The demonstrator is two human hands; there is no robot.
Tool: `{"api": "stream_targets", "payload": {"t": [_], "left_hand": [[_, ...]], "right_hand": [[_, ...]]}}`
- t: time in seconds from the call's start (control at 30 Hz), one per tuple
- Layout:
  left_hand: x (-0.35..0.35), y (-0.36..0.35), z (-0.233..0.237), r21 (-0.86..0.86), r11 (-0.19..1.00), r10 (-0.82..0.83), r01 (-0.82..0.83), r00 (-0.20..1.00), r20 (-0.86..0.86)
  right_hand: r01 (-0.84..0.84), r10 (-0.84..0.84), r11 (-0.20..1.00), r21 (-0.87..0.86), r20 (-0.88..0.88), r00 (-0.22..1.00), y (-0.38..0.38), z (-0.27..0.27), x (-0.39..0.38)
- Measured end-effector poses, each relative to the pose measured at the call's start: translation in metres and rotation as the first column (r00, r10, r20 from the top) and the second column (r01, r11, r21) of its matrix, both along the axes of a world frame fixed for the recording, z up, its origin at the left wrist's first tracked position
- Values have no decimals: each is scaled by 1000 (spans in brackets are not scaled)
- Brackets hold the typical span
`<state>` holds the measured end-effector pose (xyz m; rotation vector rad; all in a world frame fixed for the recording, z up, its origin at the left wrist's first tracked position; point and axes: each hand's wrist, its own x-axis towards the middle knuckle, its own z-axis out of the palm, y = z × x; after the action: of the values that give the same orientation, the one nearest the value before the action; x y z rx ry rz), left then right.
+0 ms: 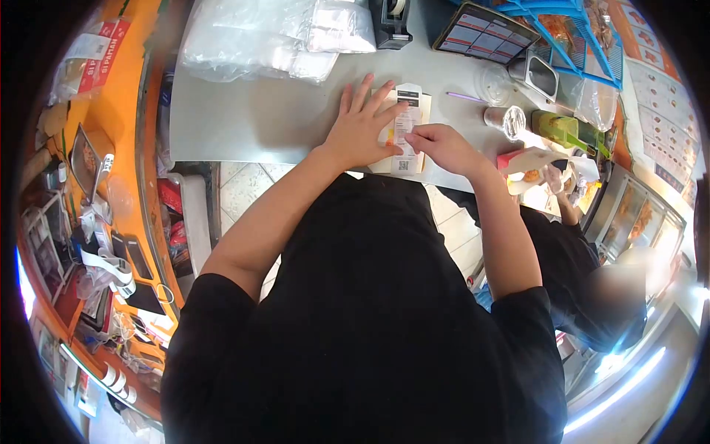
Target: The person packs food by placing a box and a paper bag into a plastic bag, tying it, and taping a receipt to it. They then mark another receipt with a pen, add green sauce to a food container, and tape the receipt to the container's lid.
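A long printed receipt (pixel 404 126) with a code near its lower end lies over a cream-coloured paper piece (pixel 424 111) at the front of the grey metal table (pixel 244 133). My left hand (pixel 361 124) rests flat with fingers spread over the paper's left side, its thumb reaching the receipt's lower part. From the right, my right hand (pixel 446 148) comes in with fingers curled together, the tips at the receipt's right edge. Whether those tips pinch the receipt or only press on it is hidden.
Clear plastic bags (pixel 251 37), a tape dispenser (pixel 392 22) and a tablet (pixel 484 33) stand along the back. To the right are a purple pen (pixel 466 97), a metal cup (pixel 505 120), a green container (pixel 555 127) and a blue rack (pixel 566 44). A co-worker (pixel 566 266) in black handles food packaging there.
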<state>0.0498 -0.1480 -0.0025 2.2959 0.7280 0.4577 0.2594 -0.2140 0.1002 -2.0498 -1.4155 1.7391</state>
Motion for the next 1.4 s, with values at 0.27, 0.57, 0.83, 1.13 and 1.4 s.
{"api": "stream_targets", "payload": {"t": [0.27,0.57,0.83,1.13,1.4], "left_hand": [[-2,1,-4,-48,999,-5,4,1000,-25],[-3,2,1,-29,1000,-4,1,997,-82],[-4,3,1,-28,999,-29,27,997,-65],[-73,17,15,111,990,108,-91,982,-154],[-216,37,-1,226,965,213,-137,908,-361]], "right_hand": [[-182,175,982,-42,552,816,17,-25,-33],[-88,244,967,-238,774,584,13,1,-20],[114,-393,855,506,487,780,-94,-38,-17],[509,-475,791,340,-184,860,-49,-62,-74],[354,-623,781,514,601,502,-9,-111,52]]}}
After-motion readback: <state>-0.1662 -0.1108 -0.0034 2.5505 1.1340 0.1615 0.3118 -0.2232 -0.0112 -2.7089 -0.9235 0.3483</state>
